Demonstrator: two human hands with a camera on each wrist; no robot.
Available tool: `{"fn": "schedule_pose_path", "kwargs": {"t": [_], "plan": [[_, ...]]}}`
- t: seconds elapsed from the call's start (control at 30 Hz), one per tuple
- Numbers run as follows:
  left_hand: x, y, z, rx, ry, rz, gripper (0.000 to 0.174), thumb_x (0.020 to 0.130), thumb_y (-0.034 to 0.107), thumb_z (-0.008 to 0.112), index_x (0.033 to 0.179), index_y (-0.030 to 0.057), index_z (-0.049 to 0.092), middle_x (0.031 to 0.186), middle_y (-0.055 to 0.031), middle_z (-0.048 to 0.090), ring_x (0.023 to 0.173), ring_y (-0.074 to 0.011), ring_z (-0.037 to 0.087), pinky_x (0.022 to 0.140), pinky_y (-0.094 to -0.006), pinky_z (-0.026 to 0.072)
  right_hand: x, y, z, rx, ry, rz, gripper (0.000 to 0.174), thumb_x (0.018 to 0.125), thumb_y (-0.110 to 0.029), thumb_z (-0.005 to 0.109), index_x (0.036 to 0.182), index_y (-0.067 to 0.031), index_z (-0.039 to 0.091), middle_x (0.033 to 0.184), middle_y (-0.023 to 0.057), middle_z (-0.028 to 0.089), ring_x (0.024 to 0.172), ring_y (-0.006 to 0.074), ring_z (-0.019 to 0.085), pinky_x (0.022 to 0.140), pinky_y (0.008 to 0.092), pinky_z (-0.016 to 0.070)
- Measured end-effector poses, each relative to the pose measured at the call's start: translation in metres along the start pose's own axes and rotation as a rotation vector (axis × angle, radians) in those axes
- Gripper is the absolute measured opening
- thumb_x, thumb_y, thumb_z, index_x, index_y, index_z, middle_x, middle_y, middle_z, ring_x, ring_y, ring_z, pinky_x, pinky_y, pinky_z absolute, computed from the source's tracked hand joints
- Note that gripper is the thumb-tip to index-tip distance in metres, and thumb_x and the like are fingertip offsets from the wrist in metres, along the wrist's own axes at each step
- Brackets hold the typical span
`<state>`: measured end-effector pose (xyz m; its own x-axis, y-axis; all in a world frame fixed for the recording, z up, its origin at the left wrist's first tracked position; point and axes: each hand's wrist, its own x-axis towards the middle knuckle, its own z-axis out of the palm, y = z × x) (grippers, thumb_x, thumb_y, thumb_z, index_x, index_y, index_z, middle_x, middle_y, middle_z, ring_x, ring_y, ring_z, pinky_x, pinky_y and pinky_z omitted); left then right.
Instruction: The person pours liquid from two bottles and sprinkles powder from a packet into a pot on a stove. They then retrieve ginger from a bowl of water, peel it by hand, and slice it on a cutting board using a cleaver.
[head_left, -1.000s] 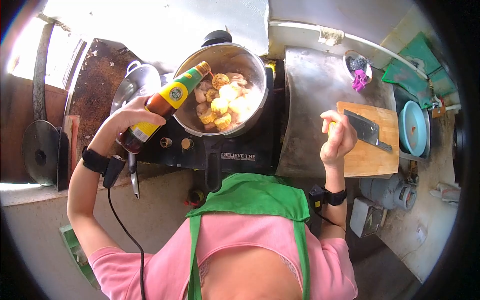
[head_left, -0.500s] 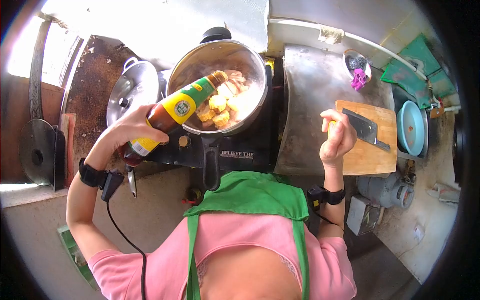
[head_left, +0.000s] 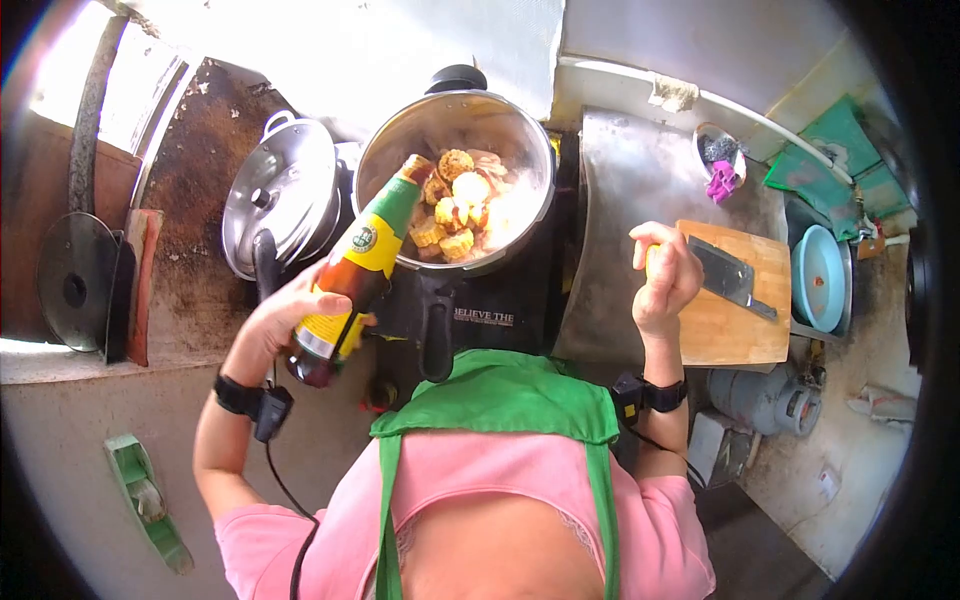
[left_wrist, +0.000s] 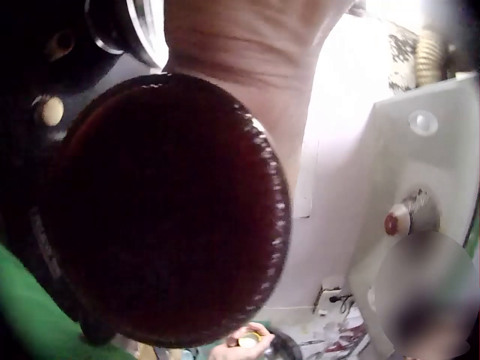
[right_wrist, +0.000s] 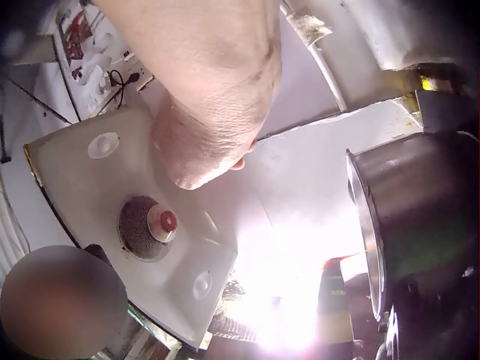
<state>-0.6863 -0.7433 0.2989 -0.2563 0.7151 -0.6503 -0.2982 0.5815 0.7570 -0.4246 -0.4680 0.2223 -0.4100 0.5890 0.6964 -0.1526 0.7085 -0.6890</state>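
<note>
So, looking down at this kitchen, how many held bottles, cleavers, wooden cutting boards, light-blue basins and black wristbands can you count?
Held bottle: 1
Cleaver: 1
Wooden cutting board: 1
Light-blue basin: 1
Black wristbands: 2
Total: 6

The bottle (left_wrist: pixel 169 214) shows you its round, dark red base, partly covering your left hand (left_wrist: pixel 240 56). Below, your right hand (left_wrist: pixel 231 349) pinches a small yellowish cap (left_wrist: pixel 249 340); green cloth (left_wrist: pixel 34 315) lies lower left.
</note>
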Motion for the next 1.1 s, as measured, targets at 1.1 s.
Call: {"fn": "schedule_pose_path", "kwargs": {"t": [1.1], "plan": [[0.097,-0.066,0.052,-1.409,-1.879,0.236,0.064,0.074,0.032,0.069,0.114,-0.0032,0.034,0.086,-0.0246,0.057,0.057,-0.0324,0.064,0.042,-0.0339,0.0545,0.008,-0.061,0.06,0.738,-0.126,0.958,0.035,0.097,-0.038,0.033,0.098,-0.0079,0.051,0.062,0.0029,0.05,0.044,0.0039,0.031,0.04,0.0174,0.0223]]}}
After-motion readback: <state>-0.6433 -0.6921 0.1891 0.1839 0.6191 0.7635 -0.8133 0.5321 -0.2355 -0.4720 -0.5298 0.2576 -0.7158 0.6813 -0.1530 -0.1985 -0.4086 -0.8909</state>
